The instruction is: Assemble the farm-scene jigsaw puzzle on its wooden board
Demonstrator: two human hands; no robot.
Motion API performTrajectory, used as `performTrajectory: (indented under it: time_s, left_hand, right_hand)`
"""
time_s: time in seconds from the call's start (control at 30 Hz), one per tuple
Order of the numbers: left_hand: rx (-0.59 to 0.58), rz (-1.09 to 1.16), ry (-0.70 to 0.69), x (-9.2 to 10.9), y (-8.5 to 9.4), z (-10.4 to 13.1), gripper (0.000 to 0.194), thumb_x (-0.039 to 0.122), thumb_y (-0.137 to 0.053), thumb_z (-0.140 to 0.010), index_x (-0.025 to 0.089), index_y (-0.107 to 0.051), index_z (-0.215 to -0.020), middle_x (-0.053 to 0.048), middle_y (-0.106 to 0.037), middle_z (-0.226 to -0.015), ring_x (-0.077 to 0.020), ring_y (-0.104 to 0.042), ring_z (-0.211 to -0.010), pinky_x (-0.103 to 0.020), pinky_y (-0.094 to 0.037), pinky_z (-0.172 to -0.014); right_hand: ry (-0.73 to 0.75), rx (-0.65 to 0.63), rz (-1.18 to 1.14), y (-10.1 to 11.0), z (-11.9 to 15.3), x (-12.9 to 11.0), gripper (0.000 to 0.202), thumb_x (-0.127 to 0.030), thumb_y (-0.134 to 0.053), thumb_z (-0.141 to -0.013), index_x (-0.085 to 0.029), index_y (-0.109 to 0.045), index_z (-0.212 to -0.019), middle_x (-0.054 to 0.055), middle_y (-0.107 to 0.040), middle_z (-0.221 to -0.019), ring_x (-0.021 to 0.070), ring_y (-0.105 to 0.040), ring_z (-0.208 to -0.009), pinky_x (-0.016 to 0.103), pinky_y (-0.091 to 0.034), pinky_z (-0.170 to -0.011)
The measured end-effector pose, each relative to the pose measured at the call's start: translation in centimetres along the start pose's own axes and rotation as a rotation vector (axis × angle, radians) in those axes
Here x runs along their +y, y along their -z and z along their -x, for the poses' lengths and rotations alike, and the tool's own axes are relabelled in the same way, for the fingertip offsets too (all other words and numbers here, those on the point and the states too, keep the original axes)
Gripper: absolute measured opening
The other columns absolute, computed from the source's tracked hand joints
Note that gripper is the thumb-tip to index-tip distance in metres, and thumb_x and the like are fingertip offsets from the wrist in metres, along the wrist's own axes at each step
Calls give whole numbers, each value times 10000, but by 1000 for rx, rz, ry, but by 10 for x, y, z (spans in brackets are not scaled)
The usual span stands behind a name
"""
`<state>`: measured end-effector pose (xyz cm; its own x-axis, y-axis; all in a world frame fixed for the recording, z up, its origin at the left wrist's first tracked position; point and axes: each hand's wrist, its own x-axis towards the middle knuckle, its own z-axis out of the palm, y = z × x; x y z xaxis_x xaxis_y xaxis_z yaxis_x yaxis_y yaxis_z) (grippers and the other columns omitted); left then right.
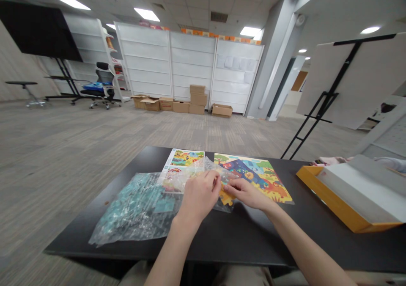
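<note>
Near the middle of the black table, my left hand [203,191] is closed on a clear plastic bag [206,166]. Close beside it on the right, my right hand [249,192] pinches the same bag, with yellow-orange puzzle pieces [226,196] showing between the hands. A large clear bag of teal puzzle pieces [136,205] lies to the left. Behind my hands are a printed sheet with small pictures [187,156] and a colourful animal picture board [269,174]. A dark blue picture piece [237,167] rests on the board.
An open yellow box with a white inside [342,201] stands at the table's right, with cloth items behind it. The black table's [253,239] near edge runs close to my body. Beyond are cardboard boxes [197,100], white shelves, an office chair and a board on a black stand.
</note>
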<state>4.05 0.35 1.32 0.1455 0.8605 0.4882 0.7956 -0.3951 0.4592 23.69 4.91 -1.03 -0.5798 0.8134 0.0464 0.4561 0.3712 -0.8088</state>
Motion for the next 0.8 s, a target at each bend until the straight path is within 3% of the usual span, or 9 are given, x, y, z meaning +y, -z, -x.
performTrajectory:
  time_s: [0.07,0.13,0.23,0.3,0.4,0.47,0.57,0.67,0.8]
  left_hand:
    - [-1,-1,-1,-1,-1,0,141,212,-531,-955,219,-669,-928,-13,-742,-886,-175,-687,-782,-271,-423,-677]
    - [-8,3,-6,-1,-2,0,143,224,-531,-959,222,-673,-947,-16,-740,-891,-181,-691,-799,-273,-433,-691]
    - [-12,6,-1,-1,-2,1,138,221,-537,-955,227,-675,-956,-14,-736,-884,-181,-692,-799,-273,-438,-698]
    - [-5,3,3,-1,-1,1,139,212,-537,-954,228,-675,-949,-10,-735,-879,-175,-690,-789,-271,-435,-692]
    - [11,-4,7,-2,-1,2,147,224,-531,-962,229,-676,-938,-5,-733,-867,-167,-684,-767,-267,-431,-677]
    - [18,-5,8,-3,-1,2,151,228,-527,-965,229,-675,-935,-1,-731,-859,-164,-682,-760,-267,-433,-674]
    - [16,3,1,-4,-2,2,147,216,-529,-959,224,-671,-927,0,-730,-853,-162,-681,-763,-265,-439,-678]
    - [19,1,-3,-4,-2,1,144,212,-530,-953,220,-670,-920,-6,-736,-853,-160,-678,-756,-262,-437,-672]
    - [13,8,-6,-2,-1,2,157,218,-519,-956,220,-673,-926,-14,-741,-863,-163,-683,-767,-261,-439,-677]
  right_hand:
    - [-41,93,-110,-10,-5,1,545,-692,-514,-896,-197,-480,-669,-48,-402,-577,96,-352,-524,243,-289,-473]
    - [-90,108,-250,-14,-6,3,462,-649,-543,-899,-192,-583,-845,-32,-505,-616,111,-451,-530,236,-362,-466]
    - [-89,57,-327,-7,0,4,498,-559,-611,-882,-221,-570,-1245,50,-698,-925,174,-656,-745,284,-537,-597]
    - [-70,35,-262,5,6,5,529,-510,-640,-869,-235,-565,-1314,81,-713,-1094,198,-697,-855,330,-582,-701]
    - [-98,68,-84,31,12,13,404,-499,-583,-900,-190,-684,-1140,84,-742,-980,205,-709,-766,342,-582,-689]
    - [-154,254,145,47,13,25,372,-480,-523,-931,-169,-709,-1016,91,-744,-883,220,-705,-746,341,-563,-696]
    - [-316,508,627,61,12,50,349,-442,-541,-924,-141,-706,-984,167,-740,-987,289,-694,-927,376,-522,-829]
    - [-466,466,894,64,12,72,418,-519,-581,-893,-121,-705,-915,234,-709,-1051,356,-644,-1068,405,-470,-912]
    - [-463,445,831,65,12,86,410,-579,-648,-826,-168,-657,-824,192,-706,-950,346,-651,-997,372,-458,-823]
